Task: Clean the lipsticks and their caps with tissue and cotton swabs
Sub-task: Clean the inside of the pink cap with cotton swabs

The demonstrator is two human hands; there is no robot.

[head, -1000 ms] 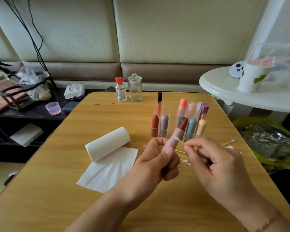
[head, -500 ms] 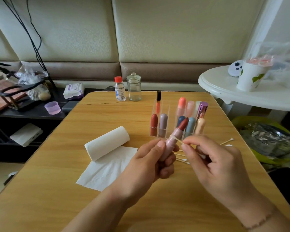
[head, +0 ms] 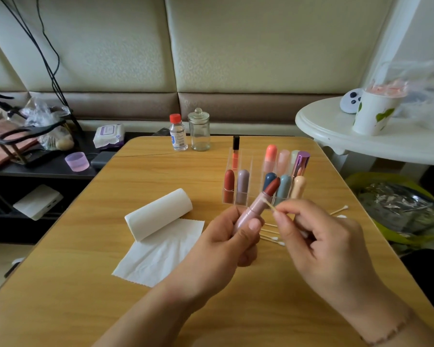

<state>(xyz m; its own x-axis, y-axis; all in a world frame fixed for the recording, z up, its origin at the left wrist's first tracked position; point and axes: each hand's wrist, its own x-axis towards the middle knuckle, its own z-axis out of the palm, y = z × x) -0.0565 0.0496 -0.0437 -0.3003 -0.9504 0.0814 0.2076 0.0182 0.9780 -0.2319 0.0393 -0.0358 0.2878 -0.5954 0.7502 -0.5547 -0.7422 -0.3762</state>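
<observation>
A: What are the hands doing?

B: The left hand (head: 226, 242) grips a pink lipstick (head: 257, 207), uncapped, its red bullet tilted up and to the right. The right hand (head: 318, 242) pinches a swab (head: 269, 204) between thumb and forefinger; its tip touches the tube just below the bullet. Both are held above the bench (head: 90, 291).

A: And around them?

B: More swabs (head: 269, 237) lie on the bench under the hands. Just behind stands a clear rack (head: 238, 194) with capped lipsticks upright in its compartments. To the left lies a tissue roll (head: 158, 214), one sheet unrolled flat. At the far edge stand a red-capped bottle (head: 178, 132) and a glass jar (head: 199, 130), side by side.
</observation>
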